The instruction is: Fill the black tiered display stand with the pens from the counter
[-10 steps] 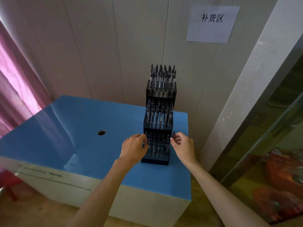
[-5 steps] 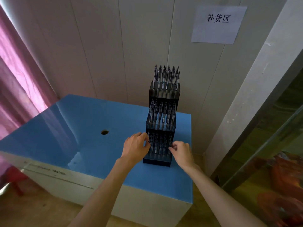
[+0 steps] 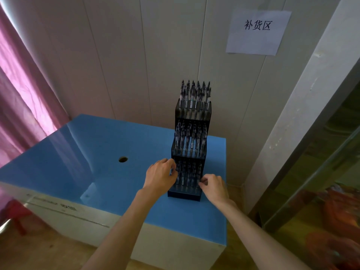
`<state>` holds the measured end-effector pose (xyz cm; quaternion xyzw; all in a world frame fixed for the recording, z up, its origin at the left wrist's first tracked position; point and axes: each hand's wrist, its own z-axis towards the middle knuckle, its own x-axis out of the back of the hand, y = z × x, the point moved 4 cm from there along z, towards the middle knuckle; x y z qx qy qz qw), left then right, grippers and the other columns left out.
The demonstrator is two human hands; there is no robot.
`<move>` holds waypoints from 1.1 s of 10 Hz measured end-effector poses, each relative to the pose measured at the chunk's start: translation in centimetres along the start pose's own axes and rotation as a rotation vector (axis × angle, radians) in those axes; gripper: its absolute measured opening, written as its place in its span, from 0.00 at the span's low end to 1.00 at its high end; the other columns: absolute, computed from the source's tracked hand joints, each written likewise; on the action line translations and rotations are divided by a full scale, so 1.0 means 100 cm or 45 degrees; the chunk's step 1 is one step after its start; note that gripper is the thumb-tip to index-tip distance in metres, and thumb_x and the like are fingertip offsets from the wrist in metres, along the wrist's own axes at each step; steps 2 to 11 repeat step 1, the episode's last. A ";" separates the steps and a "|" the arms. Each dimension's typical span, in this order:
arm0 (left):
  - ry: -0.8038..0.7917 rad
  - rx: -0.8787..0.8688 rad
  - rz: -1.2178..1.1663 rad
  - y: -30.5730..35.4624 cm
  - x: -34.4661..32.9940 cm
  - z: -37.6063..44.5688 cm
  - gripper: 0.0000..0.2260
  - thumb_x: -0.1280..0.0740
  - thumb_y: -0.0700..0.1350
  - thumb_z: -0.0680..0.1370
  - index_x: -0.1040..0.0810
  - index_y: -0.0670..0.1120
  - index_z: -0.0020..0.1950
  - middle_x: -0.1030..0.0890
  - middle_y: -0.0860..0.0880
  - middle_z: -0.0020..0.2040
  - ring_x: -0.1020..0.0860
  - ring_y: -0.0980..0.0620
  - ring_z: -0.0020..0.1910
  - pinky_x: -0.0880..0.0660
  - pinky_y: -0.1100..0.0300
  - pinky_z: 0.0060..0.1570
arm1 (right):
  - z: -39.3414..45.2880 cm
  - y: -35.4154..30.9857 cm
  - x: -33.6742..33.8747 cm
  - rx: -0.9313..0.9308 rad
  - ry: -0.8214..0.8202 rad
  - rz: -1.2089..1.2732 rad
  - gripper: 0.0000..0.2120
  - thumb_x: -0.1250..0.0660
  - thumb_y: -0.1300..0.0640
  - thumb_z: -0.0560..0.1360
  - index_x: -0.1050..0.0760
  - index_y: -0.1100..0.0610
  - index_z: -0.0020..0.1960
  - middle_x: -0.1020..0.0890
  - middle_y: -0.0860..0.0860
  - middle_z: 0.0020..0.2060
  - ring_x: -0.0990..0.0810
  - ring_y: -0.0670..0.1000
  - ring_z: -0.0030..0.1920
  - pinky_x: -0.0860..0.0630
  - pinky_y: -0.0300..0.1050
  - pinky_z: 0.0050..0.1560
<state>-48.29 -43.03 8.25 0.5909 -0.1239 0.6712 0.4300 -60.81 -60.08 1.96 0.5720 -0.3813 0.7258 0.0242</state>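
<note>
— Where is the black tiered display stand (image 3: 191, 152)?

— Upright at the counter's (image 3: 93, 152) two o'clock corner, pens (image 3: 194, 94) standing in all three tiers.

— And the hands?

— The left hand (image 3: 160, 177), fingers curled, touches the bottom tier's nine o'clock side; the right hand (image 3: 214, 187) pinches a pen at its three o'clock edge.

A black three-tier display stand (image 3: 191, 152) stands upright on the blue bench (image 3: 81, 162), every tier packed with upright pens (image 3: 194, 94).

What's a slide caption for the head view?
Both hands, left and right, at the pen-filled black stand's bottom tier.
</note>
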 end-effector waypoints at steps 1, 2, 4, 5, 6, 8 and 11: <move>0.006 0.009 -0.010 0.002 0.005 0.006 0.07 0.37 0.48 0.81 0.22 0.50 0.57 0.20 0.53 0.53 0.23 0.51 0.43 0.33 0.60 0.40 | 0.006 -0.001 0.012 0.004 0.007 -0.016 0.06 0.31 0.57 0.78 0.17 0.55 0.53 0.14 0.49 0.46 0.16 0.49 0.46 0.20 0.42 0.46; 0.006 0.009 -0.010 0.002 0.005 0.006 0.07 0.37 0.48 0.81 0.22 0.50 0.57 0.20 0.53 0.53 0.23 0.51 0.43 0.33 0.60 0.40 | 0.006 -0.001 0.012 0.004 0.007 -0.016 0.06 0.31 0.57 0.78 0.17 0.55 0.53 0.14 0.49 0.46 0.16 0.49 0.46 0.20 0.42 0.46; 0.006 0.009 -0.010 0.002 0.005 0.006 0.07 0.37 0.48 0.81 0.22 0.50 0.57 0.20 0.53 0.53 0.23 0.51 0.43 0.33 0.60 0.40 | 0.006 -0.001 0.012 0.004 0.007 -0.016 0.06 0.31 0.57 0.78 0.17 0.55 0.53 0.14 0.49 0.46 0.16 0.49 0.46 0.20 0.42 0.46; 0.006 0.009 -0.010 0.002 0.005 0.006 0.07 0.37 0.48 0.81 0.22 0.50 0.57 0.20 0.53 0.53 0.23 0.51 0.43 0.33 0.60 0.40 | 0.006 -0.001 0.012 0.004 0.007 -0.016 0.06 0.31 0.57 0.78 0.17 0.55 0.53 0.14 0.49 0.46 0.16 0.49 0.46 0.20 0.42 0.46; 0.006 0.009 -0.010 0.002 0.005 0.006 0.07 0.37 0.48 0.81 0.22 0.50 0.57 0.20 0.53 0.53 0.23 0.51 0.43 0.33 0.60 0.40 | 0.006 -0.001 0.012 0.004 0.007 -0.016 0.06 0.31 0.57 0.78 0.17 0.55 0.53 0.14 0.49 0.46 0.16 0.49 0.46 0.20 0.42 0.46; 0.006 0.009 -0.010 0.002 0.005 0.006 0.07 0.37 0.48 0.81 0.22 0.50 0.57 0.20 0.53 0.53 0.23 0.51 0.43 0.33 0.60 0.40 | 0.006 -0.001 0.012 0.004 0.007 -0.016 0.06 0.31 0.57 0.78 0.17 0.55 0.53 0.14 0.49 0.46 0.16 0.49 0.46 0.20 0.42 0.46; 0.006 0.009 -0.010 0.002 0.005 0.006 0.07 0.37 0.48 0.81 0.22 0.50 0.57 0.20 0.53 0.53 0.23 0.51 0.43 0.33 0.60 0.40 | 0.006 -0.001 0.012 0.004 0.007 -0.016 0.06 0.31 0.57 0.78 0.17 0.55 0.53 0.14 0.49 0.46 0.16 0.49 0.46 0.20 0.42 0.46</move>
